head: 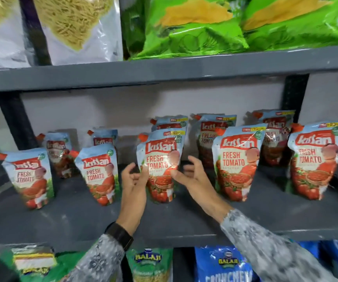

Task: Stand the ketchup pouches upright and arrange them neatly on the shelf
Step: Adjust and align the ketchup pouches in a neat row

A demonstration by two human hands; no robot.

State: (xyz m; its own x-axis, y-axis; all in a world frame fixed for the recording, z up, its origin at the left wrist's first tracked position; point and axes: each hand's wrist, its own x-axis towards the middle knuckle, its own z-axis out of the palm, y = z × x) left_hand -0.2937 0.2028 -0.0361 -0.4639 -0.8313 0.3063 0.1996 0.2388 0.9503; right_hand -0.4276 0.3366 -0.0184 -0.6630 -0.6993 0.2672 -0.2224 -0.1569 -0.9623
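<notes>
Clear plastic bags of thin yellow noodle snack [70,23] lie on the upper tier, left — beside them, glossy green packets with yellow chip artwork [196,27]. Below, a green Balaji packet [149,263] stands next to a blue Balaji packet [225,265].

nine ketchup pouches stand upright on the grey shelf [82,218], red-and-blue with red corner spouts. the front row holds five: far-left pouch [28,178], second pouch [99,174], middle pouch [161,165], fourth pouch [237,161] and far-right pouch [314,159]. four back pouches [210,137] stand behind them near the wall, partly hidden.
</notes>
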